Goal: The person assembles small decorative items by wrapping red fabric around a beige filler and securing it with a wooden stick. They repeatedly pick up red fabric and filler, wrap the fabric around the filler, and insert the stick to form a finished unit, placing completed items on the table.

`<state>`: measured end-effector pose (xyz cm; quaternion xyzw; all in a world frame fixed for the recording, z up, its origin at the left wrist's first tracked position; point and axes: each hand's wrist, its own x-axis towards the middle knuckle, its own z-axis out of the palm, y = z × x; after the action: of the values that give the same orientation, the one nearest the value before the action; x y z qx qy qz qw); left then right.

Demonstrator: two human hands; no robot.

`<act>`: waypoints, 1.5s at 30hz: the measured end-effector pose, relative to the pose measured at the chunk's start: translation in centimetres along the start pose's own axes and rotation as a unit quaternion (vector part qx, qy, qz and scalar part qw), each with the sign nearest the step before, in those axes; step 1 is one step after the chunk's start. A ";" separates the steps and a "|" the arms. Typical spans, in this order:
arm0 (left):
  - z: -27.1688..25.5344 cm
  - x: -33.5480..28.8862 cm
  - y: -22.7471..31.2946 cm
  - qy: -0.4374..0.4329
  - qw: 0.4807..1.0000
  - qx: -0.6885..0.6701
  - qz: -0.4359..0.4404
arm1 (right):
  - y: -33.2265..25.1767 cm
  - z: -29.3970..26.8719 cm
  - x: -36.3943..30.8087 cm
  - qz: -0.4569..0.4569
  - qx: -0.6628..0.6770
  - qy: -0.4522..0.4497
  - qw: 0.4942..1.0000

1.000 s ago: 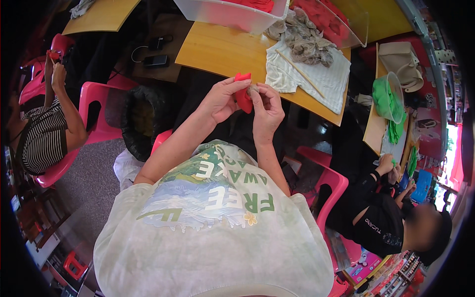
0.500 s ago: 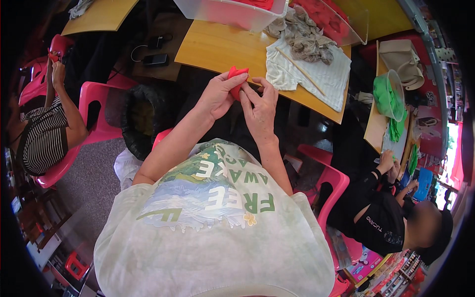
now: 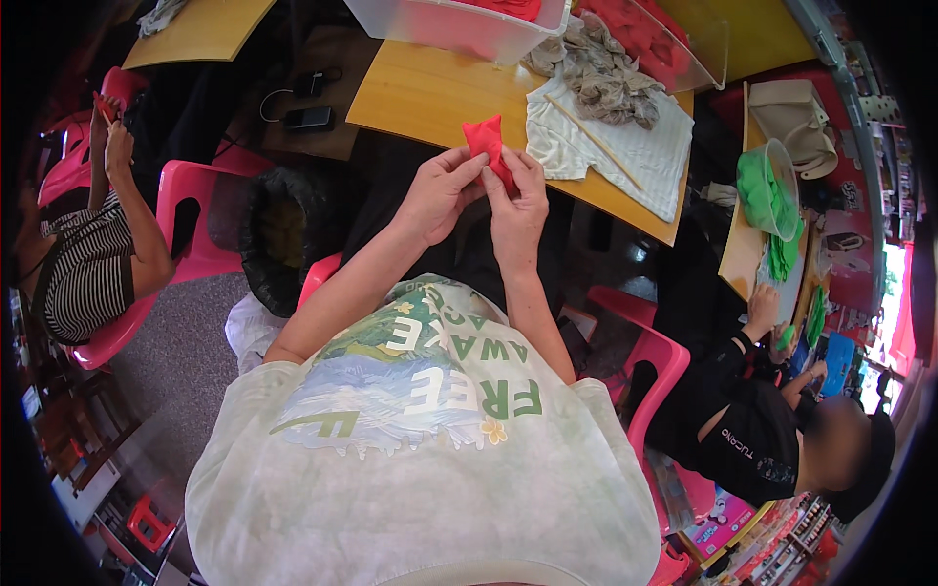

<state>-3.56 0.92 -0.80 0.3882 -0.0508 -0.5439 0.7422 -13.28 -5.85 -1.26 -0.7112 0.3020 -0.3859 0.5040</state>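
Note:
A small piece of red fabric (image 3: 486, 136) is pinched between my two hands, just off the near edge of the wooden table. Its upper end spreads out flat with pointed corners, while the lower part is hidden behind my fingers. The thumb and fingers of my left hand (image 3: 447, 189) grip it from the left. On the other side my right hand (image 3: 517, 200) has thumb and fingers closed on it too. Beyond and to the right, a white cloth (image 3: 625, 146) lies on the table with a thin wooden stick (image 3: 592, 140) across it.
Crumpled grey-brown cloth (image 3: 608, 78), a clear plastic bin (image 3: 449, 29) and another bin of red pieces (image 3: 640, 39) sit on the table (image 3: 430, 98). A black-lined bin (image 3: 283, 230) and pink chair (image 3: 195, 215) stand left. At right, a co-worker (image 3: 743, 420) handles green pieces.
The red fabric now stands up more spread out above my fingers. My right hand has turned and closed in, its fingers no longer raised apart.

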 end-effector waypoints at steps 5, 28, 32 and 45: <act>-0.8 0.0 -1.0 0.002 0.999 -0.038 -0.029 | -0.2 0.0 -0.2 0.119 0.163 0.032 0.979; -5.9 -1.7 -2.1 -0.009 0.989 -0.017 -0.147 | -0.4 -2.0 6.3 -0.191 -0.268 0.025 0.944; -5.5 -1.2 -2.8 -0.017 0.988 -0.008 -0.154 | 1.8 -2.1 6.0 -0.237 -0.252 0.048 0.937; -2.7 1.1 0.0 -0.050 0.991 -0.107 -0.067 | -1.4 -2.2 2.1 -0.107 -0.103 -0.109 0.983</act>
<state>-1.79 1.42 -3.00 0.2819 -0.0033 -0.6133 0.7378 -14.02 -8.18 0.98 -0.8253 0.2062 -0.3246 0.4135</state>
